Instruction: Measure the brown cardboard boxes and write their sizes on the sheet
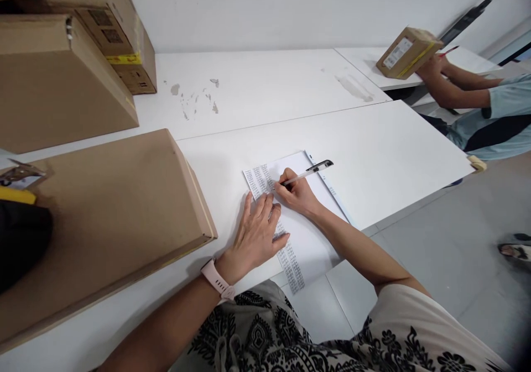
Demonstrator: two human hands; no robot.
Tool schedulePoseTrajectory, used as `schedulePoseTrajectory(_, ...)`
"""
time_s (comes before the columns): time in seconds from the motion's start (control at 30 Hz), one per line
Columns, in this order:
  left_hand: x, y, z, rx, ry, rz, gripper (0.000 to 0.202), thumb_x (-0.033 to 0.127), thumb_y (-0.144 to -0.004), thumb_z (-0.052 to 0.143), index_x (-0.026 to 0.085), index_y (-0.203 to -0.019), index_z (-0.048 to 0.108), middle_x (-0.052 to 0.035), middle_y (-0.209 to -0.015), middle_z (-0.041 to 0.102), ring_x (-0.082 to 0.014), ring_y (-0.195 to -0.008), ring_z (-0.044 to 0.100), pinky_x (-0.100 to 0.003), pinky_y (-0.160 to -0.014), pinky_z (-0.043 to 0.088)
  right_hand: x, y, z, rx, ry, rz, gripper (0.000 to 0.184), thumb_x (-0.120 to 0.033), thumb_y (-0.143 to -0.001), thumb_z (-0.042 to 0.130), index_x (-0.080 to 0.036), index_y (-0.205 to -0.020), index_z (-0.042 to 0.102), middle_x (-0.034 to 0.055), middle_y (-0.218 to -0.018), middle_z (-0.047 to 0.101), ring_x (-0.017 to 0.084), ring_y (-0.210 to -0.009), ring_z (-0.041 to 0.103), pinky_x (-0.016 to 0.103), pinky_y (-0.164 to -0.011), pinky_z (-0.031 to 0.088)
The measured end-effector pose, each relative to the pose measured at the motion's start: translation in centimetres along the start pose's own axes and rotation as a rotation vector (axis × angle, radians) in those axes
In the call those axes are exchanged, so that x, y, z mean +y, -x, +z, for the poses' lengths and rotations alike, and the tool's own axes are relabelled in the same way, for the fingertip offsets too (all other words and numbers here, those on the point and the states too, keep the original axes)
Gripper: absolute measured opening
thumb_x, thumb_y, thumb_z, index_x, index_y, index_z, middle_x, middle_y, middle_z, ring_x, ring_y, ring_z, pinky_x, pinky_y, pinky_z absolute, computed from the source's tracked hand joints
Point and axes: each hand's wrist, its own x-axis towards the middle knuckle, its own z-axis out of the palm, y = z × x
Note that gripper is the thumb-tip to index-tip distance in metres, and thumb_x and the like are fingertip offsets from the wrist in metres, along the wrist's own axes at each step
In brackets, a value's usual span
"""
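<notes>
on the big white table [394, 151] lies the paper [305, 239], its long side running away, its near end past the edge. the left hand [258, 228] rests on it, spread out, gripping nothing; just right of that, the right hand [297, 194] pinches the pen [318, 167], tip down by the paper's written part.

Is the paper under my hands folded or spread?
Spread: the paper lies open beneath the left hand and right hand, written columns showing.

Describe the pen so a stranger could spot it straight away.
On the white table lies paper with columns of small writing. The right hand grips the pen over it. Black ends on a slim, pale barrel set it apart from the paper.
</notes>
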Motion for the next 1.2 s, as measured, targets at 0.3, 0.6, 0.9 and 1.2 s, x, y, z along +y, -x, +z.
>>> schedulePoseTrajectory(0.3, 0.03, -0.01, -0.11, -0.007, -0.003, -0.007, 0.061, 0.053, -0.098, 0.052, 0.005, -0.136, 0.054, -0.0284, -0.152, 0.049, -0.0382, -0.147, 0.041, -0.063, -0.126, 0.011, -0.18, -0.04, -0.03, 0.009, 0.004, -0.004, 0.023, -0.029, -0.083, 0.062, -0.024, -0.072, 0.042, -0.0076, -0.057, 0.039, 0.01, -0.054, 0.033, 0.029, -0.053, 0.025)
schedulePoseTrajectory(0.6, 0.03, 0.03, -0.08, -0.005, -0.004, -0.016, 0.059, 0.052, -0.099, 0.052, 0.007, -0.137, 0.053, -0.027, -0.153, 0.05, -0.0373, -0.147, 0.04, -0.062, -0.127, 0.011, -0.1, -0.08, -0.08, 0.038, 0.007, 0.023, 0.023, -0.029, -0.083, 0.063, -0.025, -0.072, 0.043, -0.0068, -0.056, 0.039, 0.011, -0.055, 0.033, 0.029, -0.053, 0.026)
schedulePoseTrajectory(0.9, 0.05, 0.04, -0.16, -0.02, -0.001, -0.013, 0.061, 0.053, -0.099, 0.051, 0.005, -0.138, 0.053, -0.0279, -0.154, 0.048, -0.0381, -0.148, 0.04, -0.063, -0.126, 0.011, -0.08, -0.12, -0.03, 0.038, -0.013, 0.008, 0.023, -0.028, -0.083, 0.062, -0.024, -0.073, 0.043, -0.0072, -0.057, 0.039, 0.011, -0.055, 0.034, 0.029, -0.055, 0.027)
schedulePoseTrajectory(1.2, 0.07, 0.03, -0.17, -0.018, 0.003, -0.01, 0.061, 0.053, -0.1, 0.049, 0.005, -0.138, 0.053, -0.0282, -0.153, 0.048, -0.0383, -0.147, 0.04, -0.064, -0.126, 0.012, -0.02, -0.13, -0.14, 0.027, -0.007, 0.009, 0.022, -0.026, -0.082, 0.062, -0.024, -0.072, 0.042, -0.0071, -0.057, 0.04, 0.011, -0.055, 0.033, 0.029, -0.054, 0.026)
